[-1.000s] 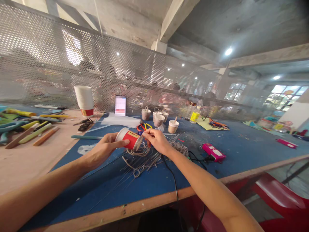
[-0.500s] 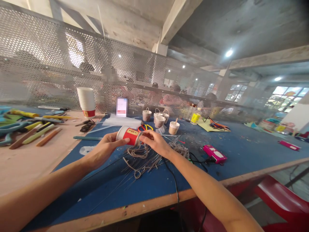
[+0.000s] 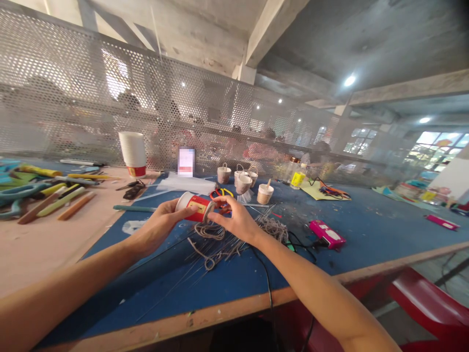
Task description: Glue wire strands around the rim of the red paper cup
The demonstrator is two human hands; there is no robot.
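A red and white paper cup (image 3: 200, 202) lies tilted on its side in the air, above the blue table. My left hand (image 3: 166, 217) is closed around its white end, thumb across the red band. At the cup's other end, my right hand (image 3: 236, 220) has its fingers and thumb closed on the edge; part of that end is hidden by the fingers. Below are loops of grey-brown cord (image 3: 210, 231) and a spread of thin wires (image 3: 229, 249). Scissors with red and yellow handles (image 3: 224, 192) lie just behind the right fingers.
Small bucket-like cups with handles (image 3: 243, 184) and a cup holding a stick (image 3: 264, 194) stand farther back. A stack of paper cups (image 3: 132, 151), a phone (image 3: 186, 162) and clay tools (image 3: 60, 201) are left. A magenta box (image 3: 327, 233) with a black cable is right.
The cup has turned slightly in my hands, its printed label shifting downward. My right fingers have shifted and spread a little along its end. The view has moved slightly.
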